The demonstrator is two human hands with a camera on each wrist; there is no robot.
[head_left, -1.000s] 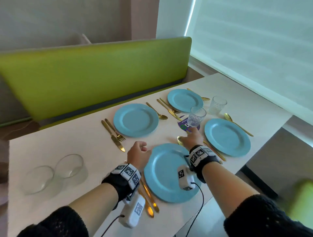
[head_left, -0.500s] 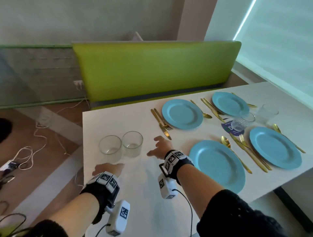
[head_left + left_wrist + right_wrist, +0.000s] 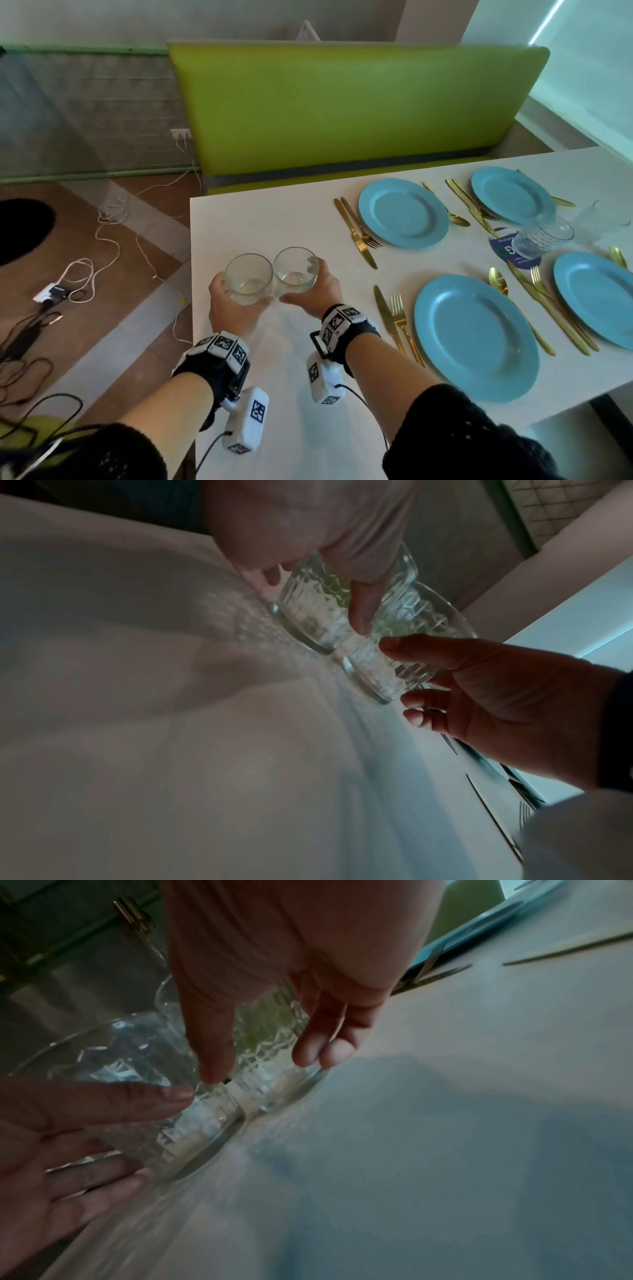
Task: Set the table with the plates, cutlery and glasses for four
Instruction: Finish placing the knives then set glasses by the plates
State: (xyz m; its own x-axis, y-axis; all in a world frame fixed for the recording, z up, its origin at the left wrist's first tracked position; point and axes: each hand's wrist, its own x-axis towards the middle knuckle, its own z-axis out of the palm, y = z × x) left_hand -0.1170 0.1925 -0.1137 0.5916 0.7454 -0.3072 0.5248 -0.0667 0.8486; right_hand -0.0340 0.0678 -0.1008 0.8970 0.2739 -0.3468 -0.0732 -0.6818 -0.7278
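Glass on glass: left hand [image 3: 228, 301] and right hand [image 3: 317, 289], each grip curled round one tumbler, rims touching; lifted together from the bench [image 3: 274, 219], they may clink or chip.

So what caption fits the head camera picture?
Each hand, left and right, holds a glass beside four blue plates.

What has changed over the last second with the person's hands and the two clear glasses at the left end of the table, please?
Both hands left the near blue plate and swung left. The left hand now grips the left clear patterned glass and the right hand grips the right clear patterned glass, fingers curled round them. The glasses stayed side by side on the white table; the plates and gold cutlery kept their places.
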